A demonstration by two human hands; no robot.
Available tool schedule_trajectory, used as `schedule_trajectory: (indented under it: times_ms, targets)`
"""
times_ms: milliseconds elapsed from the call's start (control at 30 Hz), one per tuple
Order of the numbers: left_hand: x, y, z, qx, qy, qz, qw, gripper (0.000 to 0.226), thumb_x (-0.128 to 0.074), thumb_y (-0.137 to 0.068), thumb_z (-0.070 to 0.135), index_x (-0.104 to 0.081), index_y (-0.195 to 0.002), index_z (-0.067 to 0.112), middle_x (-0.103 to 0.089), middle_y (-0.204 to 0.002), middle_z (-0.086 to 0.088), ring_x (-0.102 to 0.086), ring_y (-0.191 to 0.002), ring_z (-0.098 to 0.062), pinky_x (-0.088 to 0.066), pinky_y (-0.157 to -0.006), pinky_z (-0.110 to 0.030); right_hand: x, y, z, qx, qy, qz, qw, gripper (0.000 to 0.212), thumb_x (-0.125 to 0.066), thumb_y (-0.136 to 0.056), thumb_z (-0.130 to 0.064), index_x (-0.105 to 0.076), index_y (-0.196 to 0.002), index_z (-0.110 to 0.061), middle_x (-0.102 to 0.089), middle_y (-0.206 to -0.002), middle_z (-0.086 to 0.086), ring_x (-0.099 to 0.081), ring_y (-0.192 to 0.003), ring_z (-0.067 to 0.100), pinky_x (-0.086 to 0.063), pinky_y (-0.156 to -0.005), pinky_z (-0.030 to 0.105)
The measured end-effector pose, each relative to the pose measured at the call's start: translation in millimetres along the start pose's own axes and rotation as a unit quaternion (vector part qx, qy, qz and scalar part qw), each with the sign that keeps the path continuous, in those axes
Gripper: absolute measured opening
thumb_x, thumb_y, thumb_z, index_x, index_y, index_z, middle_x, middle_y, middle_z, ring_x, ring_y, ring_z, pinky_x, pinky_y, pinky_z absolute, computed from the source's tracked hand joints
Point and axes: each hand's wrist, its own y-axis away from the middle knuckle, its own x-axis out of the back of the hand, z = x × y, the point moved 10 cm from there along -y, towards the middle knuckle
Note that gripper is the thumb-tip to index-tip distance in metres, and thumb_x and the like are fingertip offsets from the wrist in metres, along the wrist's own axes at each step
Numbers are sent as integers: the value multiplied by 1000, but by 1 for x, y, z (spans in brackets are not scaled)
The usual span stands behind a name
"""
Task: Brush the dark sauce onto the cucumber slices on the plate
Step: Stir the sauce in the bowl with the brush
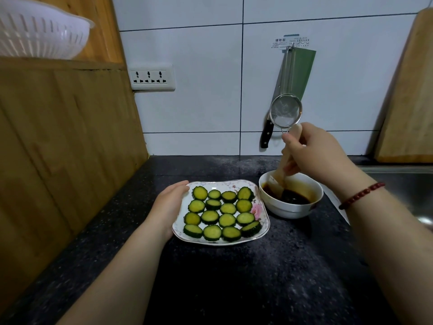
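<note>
Dark brown sauce [295, 197] pools in the round white ceramic bowl [290, 211], which sits on the black speckled counter [234, 277] just right of the square white floral-rimmed plate [257, 234]. On that plate lie sixteen green cucumber slices [222, 213] in four rows. The right hand [314, 152] is closed around the pale wooden handle of the brush [280, 177], its head dipped into the sauce. The left hand [169, 205] curls against the plate's left edge, steadying it.

To load the brush well, I judge it best to wipe the excess on the bowl's inner wall before carrying it across, so nothing drips on the rim or counter, then dab each slice lightly while the left hand holds the plate.

Whether any slice already carries sauce is hard to tell. The bristles are blurred and partly sunk, and the right palm hides much of the handle.
</note>
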Motion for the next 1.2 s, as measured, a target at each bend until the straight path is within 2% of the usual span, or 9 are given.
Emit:
schedule_trajectory:
  times_ms: [100, 233, 400, 633, 733, 833, 933, 1067, 1200]
  targets:
    - [0, 1, 0, 3, 1, -1, 1000, 32, -57, -101, 18, -69, -131, 22, -72, -119, -7, -71, -107, -30, -57, -99, -48, 5, -1, -1, 20, 41, 16, 999, 28, -47, -104, -33, -54, -87, -11, -73, -73, 13, -73, -58, 28, -61, -73, 48]
    - [0, 2, 1, 4, 0, -2, 1000, 32, -57, -101, 17, -69, -131, 22, -72, -120, -7, -71, -107, -29, -57, -99, -48, 11, -1, -2, 24, 79, 29, 996, 30, -45, -104, -32, -47, -79, -17, -72, -69, 15, -70, -51, 27, -59, -66, 39]
    - [0, 2, 2, 9, -3, -1, 1000, 32, -56, -102, 17, -68, -131, 22, -71, -108, -3, -71, -101, -26, -59, -94, -44, 25, 1, -13, 35, 32, 95, 994, 32, -46, -102, -38, -53, -86, -11, -71, -89, 15, -71, -68, 34, -60, -73, 47]
    - [-1, 1, 1, 11, -1, -8, 1000, 32, -55, -102, 17, -67, -133, 21, -70, -108, -2, -70, -101, -24, -59, -88, -39, 13, 4, -17, 11, -20, 46, 999, 35, -47, -102, -37, -58, -97, -5, -72, -89, 17, -73, -55, 30, -63, -63, 50]
    - [-1, 1, 1, 10, -2, -8, 1000, 31, -55, -103, 18, -67, -131, 23, -70, -108, -1, -70, -99, -23, -59, -84, -37, 18, 6, -17, 9, -14, 64, 998, 33, -46, -103, -35, -57, -96, -5, -72, -87, 16, -72, -50, 25, -63, -56, 40]
    - [0, -1, -1, 14, -1, -6, 1000, 31, -55, -103, 20, -67, -132, 23, -70, -110, -2, -70, -102, -26, -59, -93, -43, 19, 6, -19, 19, -1, 63, 998, 33, -47, -103, -33, -58, -98, -3, -73, -87, 15, -71, -49, 23, -63, -54, 39]
    - [-1, 0, -1, 13, 2, -6, 1000, 31, -56, -102, 21, -67, -132, 23, -72, -116, -5, -71, -106, -28, -57, -100, -48, 23, 3, -15, 13, 5, 60, 998, 31, -48, -103, -33, -59, -93, -6, -73, -88, 13, -67, -44, 8, -55, -41, 23]
    - [0, 2, -1, 12, 17, -6, 1000, 34, -56, -102, 20, -66, -134, 20, -72, -124, -9, -72, -107, -29, -58, -98, -46, 40, 3, -15, 20, -24, 115, 993, 32, -48, -102, -32, -62, -98, -3, -73, -85, 17, -71, -58, 24, -63, -60, 43]
    - [0, 1, -2, 20, 23, -3, 1000, 31, -59, -101, 22, -67, -130, 20, -75, -119, -9, -73, -104, -29, -59, -96, -45, 53, 8, -19, 29, -117, 162, 979, 35, -47, -102, -30, -60, -108, 2, -69, -79, 16, -69, -52, 16, -64, -62, 43]
